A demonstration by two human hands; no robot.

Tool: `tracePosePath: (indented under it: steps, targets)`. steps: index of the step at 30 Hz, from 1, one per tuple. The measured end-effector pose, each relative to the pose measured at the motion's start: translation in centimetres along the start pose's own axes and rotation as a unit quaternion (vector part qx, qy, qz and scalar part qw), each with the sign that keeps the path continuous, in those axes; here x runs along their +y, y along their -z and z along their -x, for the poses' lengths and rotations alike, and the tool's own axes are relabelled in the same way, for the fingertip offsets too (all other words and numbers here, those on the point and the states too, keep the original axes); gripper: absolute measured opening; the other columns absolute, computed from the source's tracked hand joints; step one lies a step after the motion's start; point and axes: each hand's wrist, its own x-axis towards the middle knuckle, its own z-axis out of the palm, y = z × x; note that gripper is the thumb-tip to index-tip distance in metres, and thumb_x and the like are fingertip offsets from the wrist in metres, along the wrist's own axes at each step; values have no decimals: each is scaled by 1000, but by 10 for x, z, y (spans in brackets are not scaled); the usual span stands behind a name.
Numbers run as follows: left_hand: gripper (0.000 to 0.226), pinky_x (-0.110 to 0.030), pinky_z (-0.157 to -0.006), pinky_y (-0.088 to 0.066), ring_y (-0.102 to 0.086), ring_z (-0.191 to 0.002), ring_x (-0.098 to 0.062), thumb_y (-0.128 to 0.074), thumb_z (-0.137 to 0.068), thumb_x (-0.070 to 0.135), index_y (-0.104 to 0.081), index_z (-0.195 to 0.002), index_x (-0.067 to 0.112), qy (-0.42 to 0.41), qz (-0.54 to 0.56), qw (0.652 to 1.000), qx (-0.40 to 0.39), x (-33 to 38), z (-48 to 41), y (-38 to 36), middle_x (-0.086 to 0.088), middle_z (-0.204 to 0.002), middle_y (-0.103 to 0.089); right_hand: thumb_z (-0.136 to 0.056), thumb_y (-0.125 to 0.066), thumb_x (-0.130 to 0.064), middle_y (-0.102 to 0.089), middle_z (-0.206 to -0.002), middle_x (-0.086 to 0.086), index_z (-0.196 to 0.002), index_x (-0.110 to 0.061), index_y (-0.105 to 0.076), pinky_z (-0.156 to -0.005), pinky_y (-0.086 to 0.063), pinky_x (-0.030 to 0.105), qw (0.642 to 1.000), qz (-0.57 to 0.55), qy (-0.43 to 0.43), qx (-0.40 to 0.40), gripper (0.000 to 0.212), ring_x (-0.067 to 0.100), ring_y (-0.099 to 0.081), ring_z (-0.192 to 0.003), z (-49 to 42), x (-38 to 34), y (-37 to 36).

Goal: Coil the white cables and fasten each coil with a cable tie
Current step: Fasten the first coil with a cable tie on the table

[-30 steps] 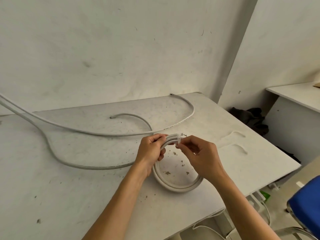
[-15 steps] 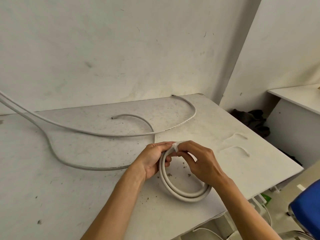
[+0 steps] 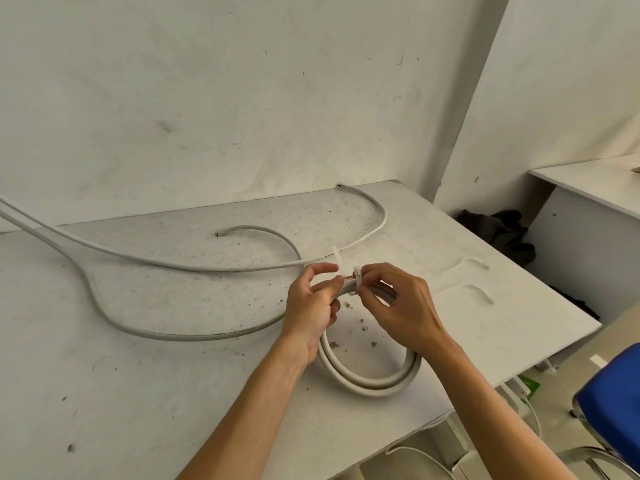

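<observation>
A coiled white cable rests on the dirty white table, its far side lifted between my hands. My left hand grips the coil's top and pinches the tail of a white cable tie, which sticks up past my fingers. My right hand pinches the tie's head where it wraps the coil. Two loose white cables lie behind: a long one arcing across the table and another looping in front of it.
Two spare cable ties lie on the table to the right. The table's right edge drops to the floor, where a dark cloth lies. A second white desk and a blue chair stand at the right.
My hands have lifted the coil's top slightly and spread apart. The cable tie's tail now stands up from my left fingers, and the tie is wrapped around the coil.
</observation>
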Motion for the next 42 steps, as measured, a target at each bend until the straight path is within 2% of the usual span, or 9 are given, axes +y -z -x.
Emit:
tracePosePath:
  steps: [4, 7, 10, 14, 19, 23, 29, 36, 42]
  targets:
    - [31, -17, -45, -41, -49, -54, -8, -68, -96, 16, -69, -120, 36, 0, 0, 1000, 12, -2, -1, -1, 3, -79, -69, -77, -77, -2, -75, -80, -20, -83, -23, -72, -70, -48, 2, 998, 18, -54, 26, 22, -8, -72, -80, -3, -2, -2]
    - [28, -17, -49, -43, -47, -56, -10, -64, -99, 19, -77, -110, 41, -25, -36, 999, 10, -7, 0, -2, 4, -75, -71, -73, -75, -23, -72, -76, -21, -74, -23, -68, -61, -46, 4, 995, 13, -90, 39, 8, -5, -70, -70, -6, -7, -11]
    - [19, -29, -52, -45, -50, -53, -18, -65, -99, 26, -77, -98, 41, -63, -88, 994, 26, -12, 0, -2, -1, -75, -76, -72, -65, -43, -72, -71, -15, -73, -23, -68, -61, -52, 13, 992, 12, -111, 50, 21, 1, -70, -69, -3, -7, -19]
    - [15, -28, -64, -60, -74, -66, -8, -68, -97, 29, -76, -88, 37, -124, -167, 976, 59, -17, -1, 0, 13, -78, -78, -82, -74, -30, -74, -70, -10, -76, -20, -71, -67, -58, 25, 993, 14, -114, 40, 13, 5, -72, -70, -3, -2, -22]
    - [9, -17, -71, -57, -72, -79, -1, -73, -94, 25, -81, -94, 27, -177, -230, 954, 74, -17, -7, 6, 16, -75, -77, -81, -79, -22, -75, -70, -9, -75, -19, -74, -67, -60, 24, 990, -2, -133, 42, 8, 4, -73, -70, -3, 3, -23]
    - [21, -4, -77, -51, -73, -86, 7, -72, -94, 16, -79, -113, 20, -185, -225, 955, 55, -14, -12, 10, 8, -93, -81, -80, -79, -21, -76, -70, -11, -74, -21, -75, -66, -59, 19, 991, -13, -132, 32, 8, 2, -74, -69, -3, 3, -24]
    - [18, -16, -89, -55, -72, -98, 3, -70, -96, 23, -80, -110, 24, -144, -203, 968, 23, -18, -13, 14, 14, -102, -80, -79, -80, -18, -75, -68, -12, -76, -21, -77, -62, -52, 10, 988, -13, -150, 33, 4, -1, -73, -67, -5, 5, -24]
    - [24, -15, -86, -56, -73, -93, 2, -74, -92, 15, -79, -113, 25, -150, -179, 971, 53, -19, -11, 15, 11, -99, -80, -81, -79, -15, -77, -69, -10, -76, -20, -77, -63, -61, 23, 985, -34, -166, 29, 7, 6, -75, -65, -5, 6, -22]
    - [21, -1, -78, -48, -67, -95, 13, -69, -96, 14, -80, -110, 24, -177, -254, 949, 57, -20, -10, 15, 15, -106, -77, -83, -79, -15, -77, -69, -9, -75, -20, -76, -59, -59, 20, 985, -39, -168, 31, 10, 7, -75, -63, -5, 7, -23]
